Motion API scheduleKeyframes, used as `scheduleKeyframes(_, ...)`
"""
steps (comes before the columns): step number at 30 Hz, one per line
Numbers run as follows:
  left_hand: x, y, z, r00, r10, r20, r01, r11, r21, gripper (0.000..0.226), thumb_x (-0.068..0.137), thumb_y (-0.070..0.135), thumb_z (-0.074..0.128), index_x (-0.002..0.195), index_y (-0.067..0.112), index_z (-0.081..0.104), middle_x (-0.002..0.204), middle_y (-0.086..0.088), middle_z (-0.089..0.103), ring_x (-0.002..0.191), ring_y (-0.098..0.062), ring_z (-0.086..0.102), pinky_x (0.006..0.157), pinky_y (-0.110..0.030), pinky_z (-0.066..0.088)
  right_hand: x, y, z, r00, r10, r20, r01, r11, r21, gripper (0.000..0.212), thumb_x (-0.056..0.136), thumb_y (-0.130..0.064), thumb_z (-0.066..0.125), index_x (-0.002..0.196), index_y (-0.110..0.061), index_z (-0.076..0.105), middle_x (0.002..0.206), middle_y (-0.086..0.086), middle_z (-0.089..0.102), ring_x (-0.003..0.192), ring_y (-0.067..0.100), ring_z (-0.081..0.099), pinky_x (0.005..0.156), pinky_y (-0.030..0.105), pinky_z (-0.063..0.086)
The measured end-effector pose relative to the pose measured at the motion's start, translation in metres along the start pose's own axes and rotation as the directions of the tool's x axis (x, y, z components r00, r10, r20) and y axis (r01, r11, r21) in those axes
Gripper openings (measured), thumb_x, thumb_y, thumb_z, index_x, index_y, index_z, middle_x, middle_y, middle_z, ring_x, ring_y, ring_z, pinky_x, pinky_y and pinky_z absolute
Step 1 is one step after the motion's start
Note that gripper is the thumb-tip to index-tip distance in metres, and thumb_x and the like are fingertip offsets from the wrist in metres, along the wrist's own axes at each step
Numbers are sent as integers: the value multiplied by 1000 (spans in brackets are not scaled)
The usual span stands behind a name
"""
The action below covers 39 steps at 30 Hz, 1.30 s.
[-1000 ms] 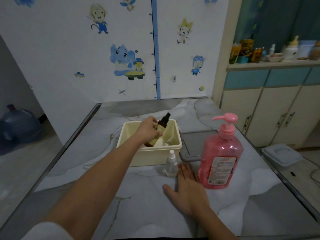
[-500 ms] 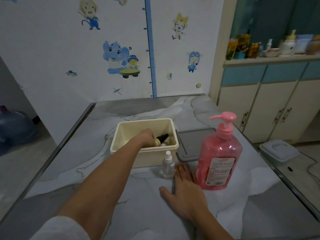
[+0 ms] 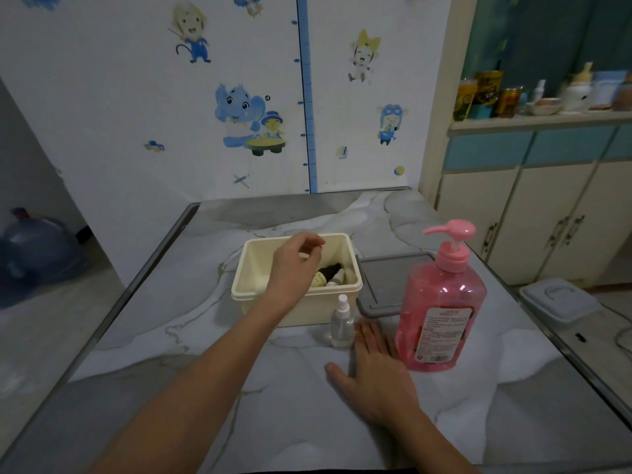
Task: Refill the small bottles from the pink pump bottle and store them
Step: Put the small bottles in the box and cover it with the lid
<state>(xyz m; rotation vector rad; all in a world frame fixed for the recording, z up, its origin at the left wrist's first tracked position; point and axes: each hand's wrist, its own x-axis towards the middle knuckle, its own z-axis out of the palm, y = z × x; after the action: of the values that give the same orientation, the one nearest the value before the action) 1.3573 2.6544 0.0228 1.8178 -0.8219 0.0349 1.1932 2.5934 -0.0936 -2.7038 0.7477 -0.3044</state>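
A cream plastic box (image 3: 350, 265) stands mid-table. Inside it lies a brown bottle (image 3: 326, 273) with a dark cap, next to a small white-capped bottle (image 3: 338, 278). My left hand (image 3: 294, 265) hovers over the box, fingers loosely curled and holding nothing. A small clear spray bottle (image 3: 342, 323) stands upright just in front of the box. The pink pump bottle (image 3: 441, 302) stands to its right. My right hand (image 3: 372, 371) rests flat on the table between the spray bottle and the pump bottle.
A grey lid (image 3: 390, 285) lies flat between the box and the pump bottle. The marble-patterned table (image 3: 205, 354) has metal edges. Cabinets (image 3: 547, 217) stand at the right, a white lidded container (image 3: 557, 302) on the floor, and a water jug (image 3: 37, 248) at the left.
My left hand lowered the brown bottle into the box, let it go and has risen above the box. My right hand stayed flat on the table.
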Motion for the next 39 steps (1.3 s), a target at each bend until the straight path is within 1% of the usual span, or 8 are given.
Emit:
scheduleKeyframes(4, -50, -3, 0, 998, 41, -53, -50, 982, -180, 17, 91, 8, 58, 88, 24, 65, 89, 5, 68, 84, -10, 64, 74, -21, 54, -1, -1, -2, 1000, -1, 0, 1, 1000, -5, 97, 77, -76, 22, 150, -15, 5, 159, 3, 5, 147, 17, 5, 116, 33, 10)
scheduleKeyframes(8, -87, -17, 9, 985, -15, 173, 55, 972, -229, 13, 90, 19, 62, 102, 25, 62, 101, 9, 67, 92, -5, 64, 77, -19, 53, 0, -2, 2, 1000, 1, -13, -1, 1000, -20, 96, 77, -77, 21, 150, -16, 6, 159, 3, 8, 146, 17, 7, 116, 34, 14)
scheduleKeyframes(15, -94, -39, 30, 936, -149, 319, 208, 965, -158, 53, 77, 20, 77, 120, 38, 52, 120, 11, 62, 110, -5, 59, 94, -31, 52, 0, 0, 3, 999, -41, -31, 41, 999, -23, 92, 79, -78, 16, 150, -20, 7, 158, 2, 12, 146, 17, 8, 119, 37, 16)
scheduleKeyframes(20, -93, -41, 36, 948, -174, 268, 213, 969, -125, 51, 78, 15, 76, 111, 46, 52, 118, 13, 62, 109, -6, 58, 94, -37, 52, 0, 1, 3, 999, -38, -30, 37, 999, -25, 92, 79, -77, 18, 150, -20, 7, 158, 2, 12, 146, 17, 8, 118, 36, 14)
scheduleKeyframes(25, -93, -23, 28, 964, -165, 209, 216, 943, -254, 50, 78, 9, 75, 112, 41, 54, 113, 14, 64, 106, -8, 60, 87, -29, 54, -2, -2, -2, 1000, -16, -8, 16, 1000, -17, 94, 78, -75, 21, 150, -17, 4, 159, 4, 8, 146, 17, 8, 118, 35, 14)
scheduleKeyframes(29, -76, 0, 9, 996, -67, 66, 84, 953, -292, 41, 79, 19, 75, 110, 35, 55, 109, 15, 66, 100, -4, 62, 83, -24, 52, -2, -3, -4, 1000, -2, 24, 2, 1000, -17, 97, 77, -74, 23, 150, -15, 5, 159, 3, 8, 146, 17, 8, 119, 35, 15)
scheduleKeyframes(34, -32, 18, -18, 999, 4, -48, -12, 983, -184, 37, 86, 19, 67, 118, 30, 51, 113, 15, 60, 103, -3, 58, 86, -21, 49, -1, -2, -4, 999, 4, 52, -3, 1000, -20, 97, 77, -75, 22, 151, -15, 3, 159, 2, 2, 147, 16, 3, 119, 34, 10)
scheduleKeyframes(39, 17, -7, -28, 998, -70, -4, 70, 990, 122, 45, 87, 22, 66, 129, 26, 51, 127, -1, 57, 109, -19, 57, 94, -37, 47, 0, -1, -4, 998, 15, 60, -13, 999, -35, 98, 77, -76, 21, 151, -15, 1, 159, 2, 2, 147, 17, 3, 118, 34, 11)
